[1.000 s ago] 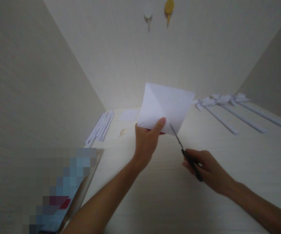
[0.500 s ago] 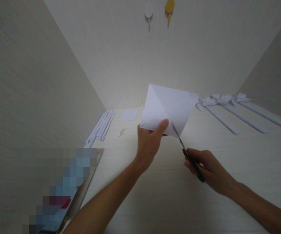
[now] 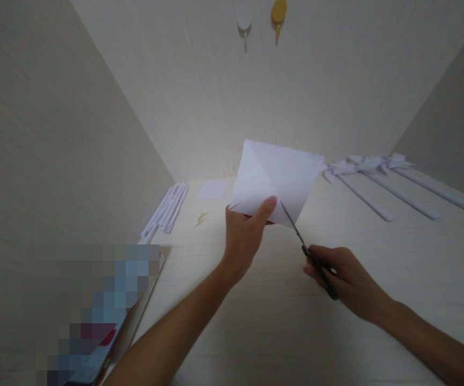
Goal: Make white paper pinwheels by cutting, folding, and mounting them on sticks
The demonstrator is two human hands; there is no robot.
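In the head view, my left hand (image 3: 245, 236) grips a white square sheet of paper (image 3: 280, 171) by its lower edge, thumb on top and fingers hidden beneath. Crease lines run from the corners toward the middle of the sheet. A bit of dark red shows under its lower edge. My right hand (image 3: 344, 279) is closed around black-handled scissors (image 3: 318, 268). Their blades lie at the sheet's lower right corner and point toward its centre, close to my left thumb. The blades look closed on the paper's cut line.
White rolled paper sticks (image 3: 167, 206) lie bundled at left, beside a small white paper square (image 3: 212, 189) and some thin toothpick-like pieces (image 3: 201, 219). At right, white paper pinwheels (image 3: 360, 163) rest on long sticks. A propped screen (image 3: 123, 311), partly pixelated, stands lower left. Hooks (image 3: 279, 12) hang on the wall.
Hardly anything differs. The paper, both hands and the scissors appear shifted very slightly left, as does the whole scene.
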